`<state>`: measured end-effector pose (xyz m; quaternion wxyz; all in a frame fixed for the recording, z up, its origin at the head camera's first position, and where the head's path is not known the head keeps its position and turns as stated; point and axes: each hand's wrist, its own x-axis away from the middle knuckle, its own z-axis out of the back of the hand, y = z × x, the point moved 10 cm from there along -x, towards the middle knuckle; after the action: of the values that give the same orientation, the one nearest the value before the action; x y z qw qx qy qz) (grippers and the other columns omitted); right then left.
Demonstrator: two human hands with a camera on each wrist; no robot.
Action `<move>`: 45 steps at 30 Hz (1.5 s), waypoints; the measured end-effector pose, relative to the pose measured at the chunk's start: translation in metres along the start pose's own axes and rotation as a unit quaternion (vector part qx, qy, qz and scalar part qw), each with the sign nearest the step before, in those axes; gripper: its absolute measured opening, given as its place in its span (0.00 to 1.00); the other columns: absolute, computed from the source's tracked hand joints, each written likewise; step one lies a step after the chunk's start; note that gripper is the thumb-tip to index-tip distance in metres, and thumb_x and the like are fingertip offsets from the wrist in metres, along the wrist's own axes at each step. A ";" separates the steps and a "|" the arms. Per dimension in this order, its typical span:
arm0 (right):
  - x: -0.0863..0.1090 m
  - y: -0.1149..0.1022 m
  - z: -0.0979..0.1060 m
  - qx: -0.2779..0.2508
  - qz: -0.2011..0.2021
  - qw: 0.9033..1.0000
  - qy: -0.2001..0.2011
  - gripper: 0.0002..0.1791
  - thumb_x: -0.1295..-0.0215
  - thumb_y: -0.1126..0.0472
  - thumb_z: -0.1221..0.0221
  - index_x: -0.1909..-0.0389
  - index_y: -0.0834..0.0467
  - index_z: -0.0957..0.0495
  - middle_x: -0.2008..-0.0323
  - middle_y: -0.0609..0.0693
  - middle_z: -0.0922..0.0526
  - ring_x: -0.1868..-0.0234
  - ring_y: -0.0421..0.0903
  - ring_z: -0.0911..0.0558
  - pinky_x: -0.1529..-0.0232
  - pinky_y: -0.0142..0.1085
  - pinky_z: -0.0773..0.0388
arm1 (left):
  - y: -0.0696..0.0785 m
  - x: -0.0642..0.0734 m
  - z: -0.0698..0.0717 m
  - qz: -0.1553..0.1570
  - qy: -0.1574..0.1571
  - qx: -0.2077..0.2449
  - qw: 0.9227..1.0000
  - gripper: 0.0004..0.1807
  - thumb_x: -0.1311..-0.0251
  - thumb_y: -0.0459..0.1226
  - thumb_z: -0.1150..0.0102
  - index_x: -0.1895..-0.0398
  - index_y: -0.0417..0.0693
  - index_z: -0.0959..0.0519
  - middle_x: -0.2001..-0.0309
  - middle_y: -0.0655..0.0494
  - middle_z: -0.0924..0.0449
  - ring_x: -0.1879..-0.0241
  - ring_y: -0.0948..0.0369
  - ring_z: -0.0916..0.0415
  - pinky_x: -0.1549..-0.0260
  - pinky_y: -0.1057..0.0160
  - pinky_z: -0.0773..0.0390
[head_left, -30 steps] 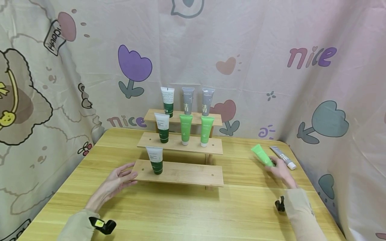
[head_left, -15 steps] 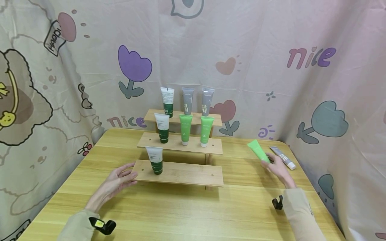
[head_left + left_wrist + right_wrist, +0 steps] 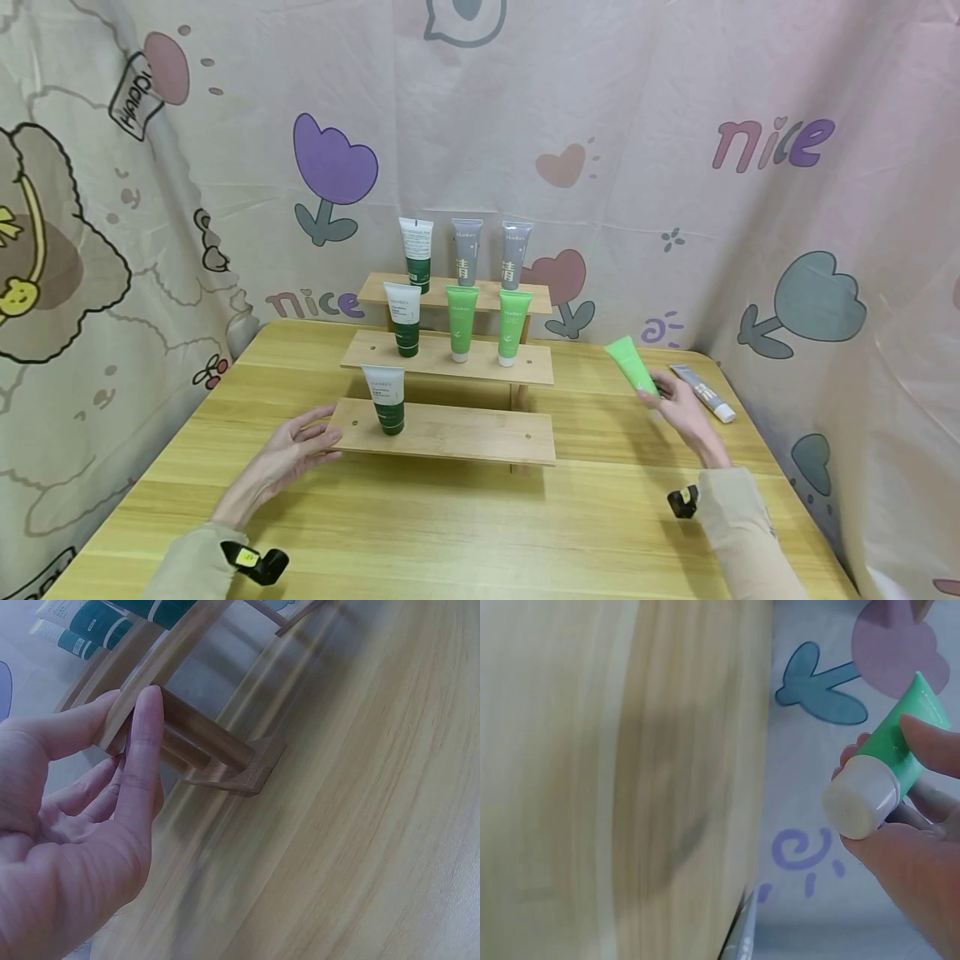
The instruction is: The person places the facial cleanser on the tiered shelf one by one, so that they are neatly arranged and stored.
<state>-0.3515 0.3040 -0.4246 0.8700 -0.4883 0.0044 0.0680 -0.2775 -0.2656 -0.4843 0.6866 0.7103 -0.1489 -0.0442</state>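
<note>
My right hand (image 3: 684,410) grips a light green squeeze tube (image 3: 628,363) above the right side of the table, its crimped end pointing up and left. The white cap (image 3: 861,799) of that tube faces the right wrist camera. With thumb and fingers, my left hand (image 3: 288,454) pinches the left end of the lowest board of a three-tier wooden display stand (image 3: 465,433). On that board, near its left end, stands a white and dark green tube (image 3: 386,400). Just beyond the right hand, a grey tube (image 3: 703,392) lies flat on the table.
On the middle tier stand another white and green tube (image 3: 405,318) and two green tubes (image 3: 462,321). The top tier bears a white and green tube (image 3: 417,252) and two grey tubes (image 3: 467,252). A printed curtain (image 3: 637,167) hangs behind the wooden table (image 3: 450,533).
My right hand has lifted the green tube off the tabletop and moved it a little left and away from the grey tube. The left hand stays at the stand.
</note>
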 end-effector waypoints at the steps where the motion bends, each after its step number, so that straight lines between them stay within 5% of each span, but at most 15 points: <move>1: 0.000 -0.002 -0.001 -0.006 0.000 1.000 -0.001 0.30 0.25 0.63 0.44 0.30 0.75 0.40 0.34 0.76 0.32 0.35 0.66 0.29 0.51 0.14 0.28 | 0.000 0.000 0.001 0.002 0.002 0.003 1.000 0.44 0.27 0.33 0.46 0.21 0.29 0.63 0.36 0.38 0.41 0.51 0.68 0.23 0.46 0.66 0.13; 6: -0.003 -0.011 -0.005 -0.023 0.000 1.000 0.005 0.31 0.27 0.65 0.44 0.30 0.76 0.41 0.34 0.77 0.32 0.34 0.65 0.29 0.50 0.13 0.27 | -0.001 0.000 0.001 0.005 0.004 0.000 1.000 0.44 0.27 0.33 0.46 0.21 0.30 0.63 0.37 0.41 0.39 0.51 0.68 0.23 0.46 0.66 0.14; 13: -0.004 -0.025 -0.012 -0.027 0.002 1.000 0.014 0.30 0.28 0.64 0.41 0.31 0.75 0.38 0.37 0.75 0.28 0.51 0.31 0.24 0.51 0.15 0.24 | 0.000 0.000 0.000 0.006 0.004 0.001 1.000 0.44 0.27 0.33 0.45 0.21 0.30 0.63 0.41 0.48 0.35 0.51 0.67 0.22 0.46 0.66 0.13; 17: -0.004 -0.035 -0.016 -0.035 0.010 0.999 0.018 0.30 0.30 0.65 0.40 0.32 0.74 0.36 0.38 0.75 0.27 0.54 0.25 0.24 0.50 0.15 0.24 | -0.001 0.000 0.000 0.005 0.004 0.006 1.000 0.44 0.27 0.32 0.45 0.21 0.30 0.62 0.45 0.53 0.32 0.52 0.67 0.22 0.47 0.66 0.13; 23: -0.004 -0.048 -0.021 -0.024 0.012 0.999 0.023 0.29 0.31 0.65 0.39 0.33 0.73 0.34 0.40 0.73 0.24 0.51 0.35 0.20 0.46 0.20 0.23 | -0.001 0.000 0.001 0.005 0.004 0.001 1.000 0.44 0.27 0.32 0.46 0.21 0.30 0.63 0.44 0.51 0.33 0.52 0.67 0.22 0.46 0.67 0.13; 27: -0.003 -0.054 -0.026 -0.023 0.007 0.999 0.023 0.29 0.30 0.65 0.40 0.33 0.71 0.35 0.39 0.72 0.24 0.41 0.56 0.20 0.32 0.43 0.22 | -0.001 0.000 0.002 0.005 0.005 -0.001 1.000 0.44 0.27 0.32 0.46 0.21 0.30 0.63 0.42 0.49 0.34 0.51 0.67 0.22 0.46 0.66 0.13; 30: -0.003 -0.059 -0.030 -0.028 0.007 0.999 0.022 0.30 0.30 0.64 0.39 0.33 0.72 0.35 0.38 0.72 0.25 0.38 0.61 0.22 0.28 0.54 0.27 | -0.001 0.000 0.001 0.004 0.003 0.000 1.000 0.44 0.27 0.32 0.46 0.21 0.30 0.63 0.44 0.51 0.32 0.52 0.67 0.22 0.46 0.66 0.13; 38: -0.002 -0.073 -0.036 -0.038 0.015 0.999 0.028 0.29 0.33 0.64 0.37 0.35 0.70 0.32 0.41 0.70 0.22 0.50 0.37 0.21 0.43 0.21 0.24 | -0.001 0.000 0.001 0.004 -0.002 0.008 1.000 0.44 0.27 0.32 0.46 0.22 0.29 0.64 0.47 0.54 0.31 0.53 0.67 0.22 0.47 0.67 0.13; 45: -0.001 -0.085 -0.046 -0.062 0.024 0.998 0.022 0.28 0.33 0.65 0.36 0.35 0.69 0.32 0.42 0.70 0.22 0.54 0.34 0.21 0.47 0.19 0.24 | 0.000 0.000 -0.001 -0.001 -0.009 0.007 1.000 0.44 0.26 0.32 0.47 0.22 0.29 0.65 0.46 0.54 0.32 0.52 0.67 0.22 0.47 0.67 0.13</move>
<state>-0.3394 0.2210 -0.3762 0.8357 -0.5426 0.0312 0.0784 -0.2774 -0.2647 -0.4840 0.6801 0.7149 -0.1544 -0.0505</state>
